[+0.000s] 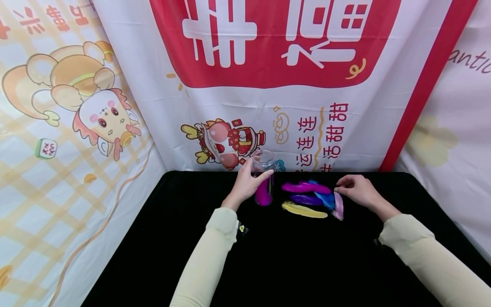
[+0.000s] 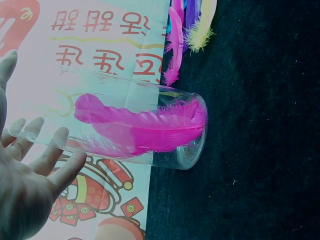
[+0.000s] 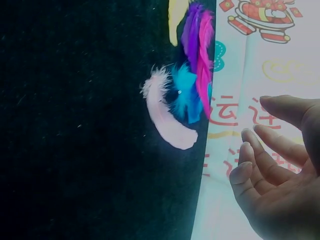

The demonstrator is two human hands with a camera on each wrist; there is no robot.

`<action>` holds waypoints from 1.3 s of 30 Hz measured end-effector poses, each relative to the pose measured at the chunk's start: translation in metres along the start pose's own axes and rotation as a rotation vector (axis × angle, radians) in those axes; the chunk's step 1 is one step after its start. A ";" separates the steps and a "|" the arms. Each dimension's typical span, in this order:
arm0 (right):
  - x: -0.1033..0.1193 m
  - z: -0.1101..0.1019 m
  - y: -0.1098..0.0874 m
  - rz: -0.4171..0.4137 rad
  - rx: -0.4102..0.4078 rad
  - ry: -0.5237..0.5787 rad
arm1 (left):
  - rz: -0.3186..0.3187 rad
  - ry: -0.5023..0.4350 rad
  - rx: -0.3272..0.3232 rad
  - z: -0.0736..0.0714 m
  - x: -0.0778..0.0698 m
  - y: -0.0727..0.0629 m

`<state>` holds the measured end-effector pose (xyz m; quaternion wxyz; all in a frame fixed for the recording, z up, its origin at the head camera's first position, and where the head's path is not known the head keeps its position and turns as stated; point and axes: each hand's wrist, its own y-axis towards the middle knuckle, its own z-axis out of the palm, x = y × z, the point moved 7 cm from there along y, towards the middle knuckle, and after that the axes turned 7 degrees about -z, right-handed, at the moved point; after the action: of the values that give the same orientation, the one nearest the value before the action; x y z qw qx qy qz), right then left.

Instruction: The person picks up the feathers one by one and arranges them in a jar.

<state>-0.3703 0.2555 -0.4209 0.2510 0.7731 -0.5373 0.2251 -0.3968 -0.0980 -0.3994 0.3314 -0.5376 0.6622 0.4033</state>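
Observation:
A clear jar point(image 1: 264, 160) stands upright on the black table near its back edge. My left hand point(image 1: 246, 183) grips it around the upper part, thumb in front and fingers behind. Inside the jar lies a magenta feather point(image 2: 145, 132). My right hand point(image 1: 358, 189) hovers at the right end of a loose group of feathers, fingers loosely bent and nothing between them. Closest to its fingertips is a pale pink feather point(image 3: 167, 120). Beside that lie a blue feather point(image 3: 187, 97), a purple feather point(image 1: 307, 199), another magenta feather point(image 1: 307, 187) and a yellow feather point(image 1: 305, 210).
The black table point(image 1: 268, 264) stretches toward me. A white printed cloth point(image 1: 226, 102) with red lettering hangs right behind its back edge. Patterned cloth walls point(image 1: 50, 179) stand to the left and right.

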 end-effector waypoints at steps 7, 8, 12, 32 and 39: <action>-0.015 0.003 -0.002 0.030 0.027 -0.005 | -0.003 -0.004 0.006 0.000 0.000 0.000; -0.017 0.004 -0.003 0.032 0.026 -0.006 | -0.004 -0.004 0.005 0.000 0.000 0.000; -0.024 0.006 -0.005 0.059 0.038 0.002 | -0.004 0.000 0.003 0.000 0.000 0.000; -0.049 0.016 -0.014 0.124 0.065 0.031 | -0.007 -0.014 0.015 0.000 0.001 0.000; -0.053 0.021 -0.018 0.165 0.088 0.096 | -0.003 -0.013 0.015 0.000 0.001 0.000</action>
<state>-0.3692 0.2854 -0.4728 0.2230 0.7248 -0.5761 0.3051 -0.3967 -0.0987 -0.4003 0.3404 -0.5335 0.6621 0.4015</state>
